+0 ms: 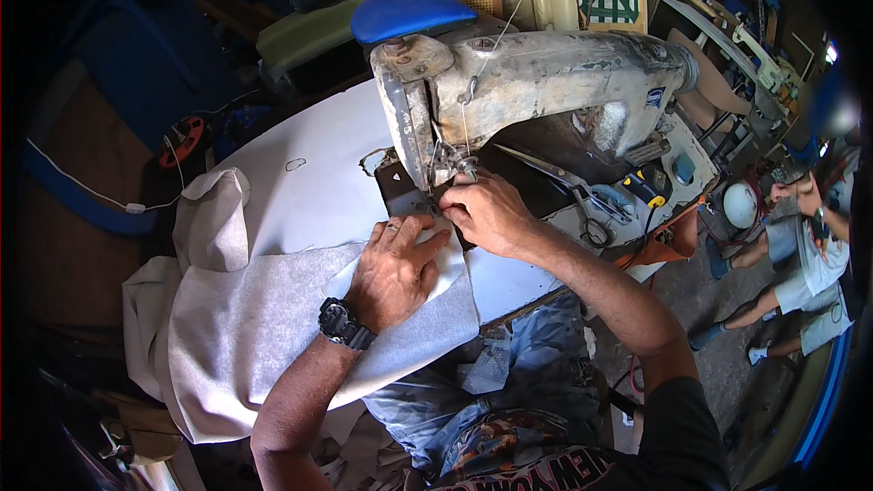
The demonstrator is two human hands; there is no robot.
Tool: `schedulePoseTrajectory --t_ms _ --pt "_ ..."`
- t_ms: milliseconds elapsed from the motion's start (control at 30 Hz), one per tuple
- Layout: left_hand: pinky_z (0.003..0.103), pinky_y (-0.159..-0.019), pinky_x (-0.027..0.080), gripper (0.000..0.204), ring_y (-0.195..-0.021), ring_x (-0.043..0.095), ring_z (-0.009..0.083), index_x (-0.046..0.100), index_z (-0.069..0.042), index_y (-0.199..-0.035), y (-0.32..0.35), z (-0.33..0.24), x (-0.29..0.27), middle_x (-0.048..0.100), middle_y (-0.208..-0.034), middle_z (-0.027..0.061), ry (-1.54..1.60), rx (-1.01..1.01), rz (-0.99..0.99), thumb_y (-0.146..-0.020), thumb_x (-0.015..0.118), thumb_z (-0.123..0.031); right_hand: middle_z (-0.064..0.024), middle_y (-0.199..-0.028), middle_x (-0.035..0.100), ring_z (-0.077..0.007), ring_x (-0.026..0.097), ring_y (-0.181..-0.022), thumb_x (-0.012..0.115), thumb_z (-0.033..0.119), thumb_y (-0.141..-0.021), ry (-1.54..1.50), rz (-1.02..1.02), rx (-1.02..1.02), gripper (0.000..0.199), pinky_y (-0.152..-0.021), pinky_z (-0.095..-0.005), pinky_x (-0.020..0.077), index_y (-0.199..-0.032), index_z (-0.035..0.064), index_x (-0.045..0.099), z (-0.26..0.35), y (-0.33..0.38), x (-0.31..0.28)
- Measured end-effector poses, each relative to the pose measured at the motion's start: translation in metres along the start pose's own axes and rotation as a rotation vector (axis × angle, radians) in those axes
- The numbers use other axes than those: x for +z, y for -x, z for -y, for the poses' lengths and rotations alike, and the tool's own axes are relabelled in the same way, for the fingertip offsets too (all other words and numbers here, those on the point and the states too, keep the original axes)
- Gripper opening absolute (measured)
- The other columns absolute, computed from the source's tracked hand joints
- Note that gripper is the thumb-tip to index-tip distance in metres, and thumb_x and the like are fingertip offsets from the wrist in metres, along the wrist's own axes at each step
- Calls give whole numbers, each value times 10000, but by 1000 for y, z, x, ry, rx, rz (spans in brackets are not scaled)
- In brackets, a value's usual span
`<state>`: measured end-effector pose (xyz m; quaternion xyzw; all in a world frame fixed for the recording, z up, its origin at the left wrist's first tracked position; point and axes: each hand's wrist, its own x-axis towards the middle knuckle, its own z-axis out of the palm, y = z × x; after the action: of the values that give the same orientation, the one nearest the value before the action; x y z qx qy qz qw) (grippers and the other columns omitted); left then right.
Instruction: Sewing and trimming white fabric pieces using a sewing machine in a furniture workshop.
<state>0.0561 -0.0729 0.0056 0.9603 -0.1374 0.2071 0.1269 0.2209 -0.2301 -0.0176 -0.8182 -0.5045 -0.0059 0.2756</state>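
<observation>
A worn, off-white sewing machine [546, 77] stands on a white table [309, 145], its needle end toward the left. My left hand [396, 268] lies flat, fingers stretched out, on a small white piece of material [447, 275] over a large light-grey fabric [245, 318]. By the needle and presser foot, my right hand [496, 218] has its fingers curled and pinched together. What those fingertips hold, if anything, is hidden. White thread runs down the front of the machine head. The grey fabric hangs over the table's left and near edges.
Right of my right hand lie scissors [596, 229] and a yellow-and-black tool [647, 186]. A blue seat pad [411, 11] is behind the machine. A red reel [182, 141] with white cord sits at the left. Another person [805, 245] is at the far right.
</observation>
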Motion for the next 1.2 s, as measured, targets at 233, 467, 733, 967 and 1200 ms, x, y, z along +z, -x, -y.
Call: schedulePoseTrajectory --t_ms 233,467,733,967,1200 --pt "455 -946 504 394 -1112 608 307 740 -52 -1184 1 1 1 609 -1222 131 -8 11 -3 -794 686 -70 -149 -1023 665 -361 642 -1024 737 173 -872 -9 -190 -71 187 -916 -491 517 -1008 45 731 -1 -2 11" --pt "448 -973 498 387 -1184 588 308 744 -45 -1177 1 2 0 589 -1361 134 -45 7 7 -795 686 -76 -154 -958 618 -347 616 -984 684 147 -919 24 -48 -100 130 -867 -473 506 -949 27 643 7 17 -4" --pt "450 -1000 494 467 -1229 577 313 703 -39 -1268 4 7 1 570 -1501 141 -10 33 61 -802 679 -32 -132 -945 577 -319 595 -931 635 127 -957 -21 116 -255 116 -873 -469 487 -908 36 582 12 31 -27" --pt "458 -1018 485 478 -1234 576 325 692 -44 -1279 5 8 4 595 -1459 145 0 24 52 -802 674 -32 -170 -1102 684 -345 659 -1043 626 88 -901 319 207 51 109 -949 -495 523 -958 0 657 -15 -30 -36" --pt "466 -989 483 478 -1207 576 314 696 -38 -1272 3 3 -3 625 -1314 112 -25 17 33 -794 667 -29 -120 -1018 710 -233 663 -1007 662 -11 -900 -38 -65 -253 137 -964 -480 526 -1029 10 703 -7 12 -48"
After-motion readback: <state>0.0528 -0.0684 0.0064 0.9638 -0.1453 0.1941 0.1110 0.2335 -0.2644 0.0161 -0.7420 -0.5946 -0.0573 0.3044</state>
